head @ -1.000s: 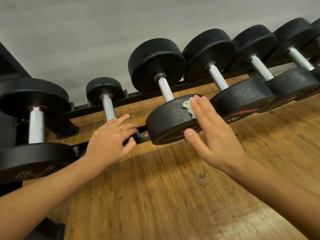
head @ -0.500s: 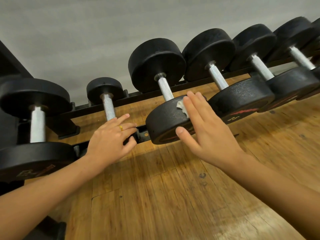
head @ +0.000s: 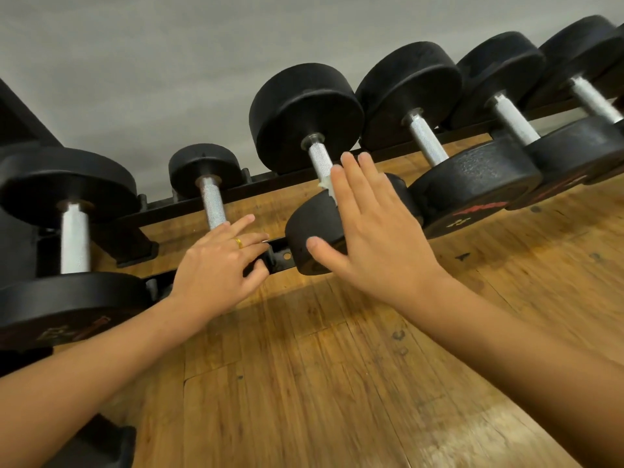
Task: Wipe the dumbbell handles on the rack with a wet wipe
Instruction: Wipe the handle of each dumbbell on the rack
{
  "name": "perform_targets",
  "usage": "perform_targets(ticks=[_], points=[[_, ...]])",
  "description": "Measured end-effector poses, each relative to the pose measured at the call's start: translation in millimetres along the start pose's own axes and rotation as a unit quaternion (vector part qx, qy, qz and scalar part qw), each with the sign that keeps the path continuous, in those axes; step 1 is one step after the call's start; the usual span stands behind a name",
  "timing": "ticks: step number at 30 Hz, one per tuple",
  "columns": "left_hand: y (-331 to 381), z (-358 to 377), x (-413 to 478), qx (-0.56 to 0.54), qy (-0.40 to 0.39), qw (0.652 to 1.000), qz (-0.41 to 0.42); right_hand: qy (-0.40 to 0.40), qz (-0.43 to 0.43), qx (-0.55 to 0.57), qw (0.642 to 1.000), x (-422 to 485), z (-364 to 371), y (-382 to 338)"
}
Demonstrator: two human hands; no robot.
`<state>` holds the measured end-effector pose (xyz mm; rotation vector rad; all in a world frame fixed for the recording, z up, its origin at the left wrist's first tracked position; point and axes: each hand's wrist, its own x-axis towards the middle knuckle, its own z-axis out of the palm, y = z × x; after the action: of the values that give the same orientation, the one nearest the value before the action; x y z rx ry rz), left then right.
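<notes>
Several black dumbbells with knurled silver handles lie side by side on a low black rack (head: 202,202). My right hand (head: 374,228) lies flat, fingers straight, over the near head of the middle dumbbell (head: 314,231), its fingertips by the lower end of that dumbbell's handle (head: 320,160). A scrap of white wet wipe (head: 329,189) peeks out at the left edge of those fingers, against the handle's base. My left hand (head: 219,265), wearing a gold ring, rests on the near head of the small dumbbell, whose handle (head: 212,207) shows above it, fingers loosely bent over the rack's front rail.
A large dumbbell (head: 72,238) sits at the far left. Three more big dumbbells (head: 472,177) run off to the right. Worn wooden floor (head: 337,383) fills the foreground; a grey wall (head: 202,62) stands behind the rack.
My right hand slid up and left across the middle dumbbell's near head, carrying the wipe to the base of its handle. My left hand stayed put.
</notes>
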<state>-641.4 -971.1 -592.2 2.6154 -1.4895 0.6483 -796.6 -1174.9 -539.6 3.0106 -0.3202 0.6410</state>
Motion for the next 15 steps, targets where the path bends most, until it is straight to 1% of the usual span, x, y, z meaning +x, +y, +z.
perform_targets(ticks=[3, 5, 9, 11, 13, 15], points=[[-1, 2, 0, 0.001, 0.003, 1.000, 0.007, -0.018, -0.041, -0.034, 0.998, -26, 1, -4], [-3, 2, 1, 0.002, 0.009, 1.000, 0.009, -0.017, -0.059, -0.045, 0.997, -27, -2, 0], [-2, 1, 2, -0.002, 0.006, 1.000, 0.008, -0.024, -0.009, 0.001, 1.000, -3, -12, 11], [-1, 2, 0, -0.001, 0.010, 1.000, 0.013, -0.038, -0.043, -0.006, 0.998, -17, -8, 0], [-1, 1, -1, 0.003, 0.022, 1.000, 0.019, -0.045, -0.090, -0.048, 0.994, -34, -1, -12], [-2, -1, 1, 0.006, 0.028, 0.999, 0.021, -0.037, -0.090, -0.066, 0.993, -25, -2, -12]])
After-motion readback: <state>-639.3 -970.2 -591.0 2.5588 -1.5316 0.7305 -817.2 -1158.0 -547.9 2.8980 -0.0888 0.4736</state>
